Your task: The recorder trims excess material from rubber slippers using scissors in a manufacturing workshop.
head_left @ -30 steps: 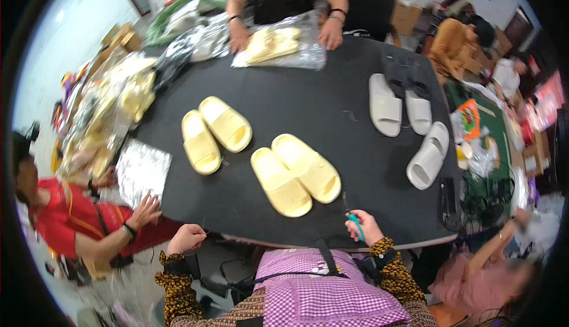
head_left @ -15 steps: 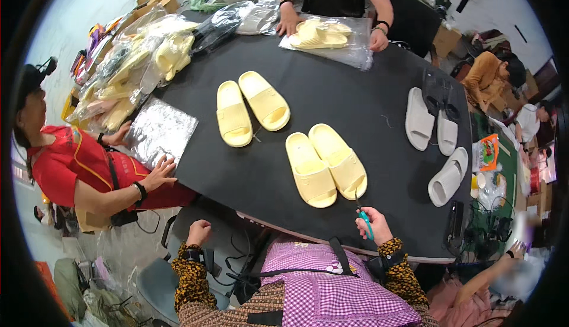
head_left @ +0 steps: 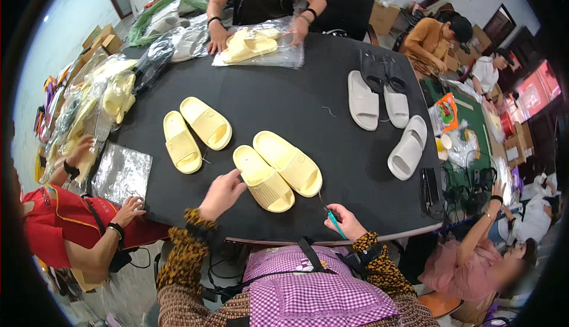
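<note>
My left hand (head_left: 222, 195) reaches over the near table edge, its fingers extended against the left side of a yellow slide slipper (head_left: 274, 194). The matching yellow slipper (head_left: 290, 162) lies right beside it, to the right. In my right hand (head_left: 348, 223) is a small pair of scissors (head_left: 335, 225) with teal handles. Its thin metal tip points up toward the toe of the right slipper. A second yellow pair, a left slipper (head_left: 181, 143) and a right slipper (head_left: 206, 124), rests farther left, with a thin strand between them.
Grey slippers (head_left: 408, 149) and dark ones (head_left: 371, 69) sit on the right of the black table (head_left: 284, 90). Bagged slippers (head_left: 89, 99) pile up at left. Across, a person's hands (head_left: 218, 38) rest by a bagged yellow pair (head_left: 252, 45). A person in red stands at left by a clear bag (head_left: 121, 173).
My left hand has come up from beside the table to the near yellow slipper. My right hand still holds the scissors. The whole view has shifted, moving the table leftward in the picture.
</note>
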A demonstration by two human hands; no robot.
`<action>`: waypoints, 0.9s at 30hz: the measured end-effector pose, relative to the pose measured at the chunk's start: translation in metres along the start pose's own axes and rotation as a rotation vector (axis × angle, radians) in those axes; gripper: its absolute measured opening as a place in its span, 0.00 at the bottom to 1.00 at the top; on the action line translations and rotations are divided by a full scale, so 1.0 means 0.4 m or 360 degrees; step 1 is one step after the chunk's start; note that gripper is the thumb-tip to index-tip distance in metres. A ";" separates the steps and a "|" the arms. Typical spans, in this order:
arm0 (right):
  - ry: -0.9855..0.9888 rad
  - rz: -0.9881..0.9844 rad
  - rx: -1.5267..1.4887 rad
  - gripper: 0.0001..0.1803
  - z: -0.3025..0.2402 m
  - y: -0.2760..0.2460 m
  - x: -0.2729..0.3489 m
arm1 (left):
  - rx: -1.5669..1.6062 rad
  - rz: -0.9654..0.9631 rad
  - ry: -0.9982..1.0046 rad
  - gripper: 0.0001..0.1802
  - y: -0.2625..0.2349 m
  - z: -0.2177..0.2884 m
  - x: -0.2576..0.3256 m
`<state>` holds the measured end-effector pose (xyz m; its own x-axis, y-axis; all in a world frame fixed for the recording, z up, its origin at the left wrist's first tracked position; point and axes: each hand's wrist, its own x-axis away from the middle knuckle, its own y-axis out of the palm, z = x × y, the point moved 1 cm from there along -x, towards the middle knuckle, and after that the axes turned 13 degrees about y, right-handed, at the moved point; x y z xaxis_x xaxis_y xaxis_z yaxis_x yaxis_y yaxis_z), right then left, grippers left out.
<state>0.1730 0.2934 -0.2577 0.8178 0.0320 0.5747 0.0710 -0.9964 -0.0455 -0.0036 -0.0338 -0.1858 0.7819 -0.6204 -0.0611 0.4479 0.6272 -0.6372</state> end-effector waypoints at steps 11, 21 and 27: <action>-0.0030 0.0209 -0.0012 0.27 0.063 -0.023 0.052 | 0.0134 -0.0709 -0.0121 0.24 0.244 -0.002 -0.238; -0.0085 0.0333 0.0241 0.28 -0.025 0.014 0.098 | 0.1893 0.0207 -0.0549 0.20 0.290 0.143 -0.167; -0.0113 0.0503 0.0366 0.27 -0.051 0.016 0.103 | 0.1951 0.0201 -0.0404 0.22 0.299 0.199 -0.141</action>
<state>0.1957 0.2869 -0.2175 0.8566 -0.2600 0.4457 -0.0709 -0.9149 -0.3975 0.0403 0.1138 -0.1976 0.8488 -0.5018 0.1666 0.3652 0.7842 0.5016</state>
